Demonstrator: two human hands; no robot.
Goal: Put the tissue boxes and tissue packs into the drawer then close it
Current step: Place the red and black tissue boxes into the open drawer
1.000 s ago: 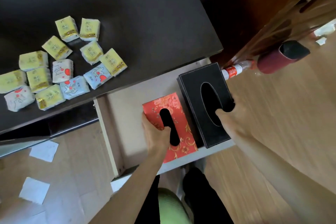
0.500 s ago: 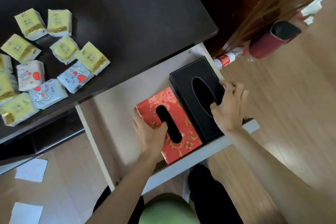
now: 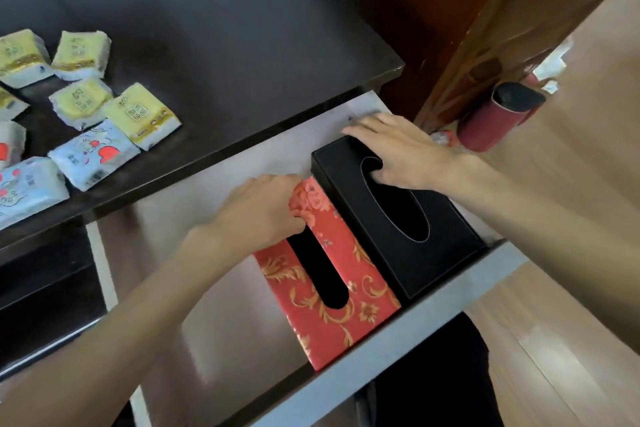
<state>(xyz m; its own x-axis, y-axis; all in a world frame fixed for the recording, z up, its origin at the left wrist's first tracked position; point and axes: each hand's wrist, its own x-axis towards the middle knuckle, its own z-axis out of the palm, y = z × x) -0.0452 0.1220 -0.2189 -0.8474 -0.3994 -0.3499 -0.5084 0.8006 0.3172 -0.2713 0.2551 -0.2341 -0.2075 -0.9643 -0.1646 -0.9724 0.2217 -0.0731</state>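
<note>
Dark tabletop (image 3: pixel 214 28) over wood floor; pale drawer (image 3: pixel 398 340) pulled out beneath it. Both boxes sit inside, side by side and touching, long sides parallel, likely packed tight to leave bare floor for the packs.

Black tissue box (image 3: pixel 398 218): right hand (image 3: pixel 405 152) lies on its far end, fingers mostly straight, thumb at the slot edge, apparently pressing it into place.

Red tissue box (image 3: pixel 332 284), just left of that grip: left hand (image 3: pixel 259 211) curls over its far end, thumb at the slot, gripping to nudge it back.

Tissue packs (image 3: pixel 104 128) remain on the tabletop, well left of both hands. Not yet loaded.
</note>
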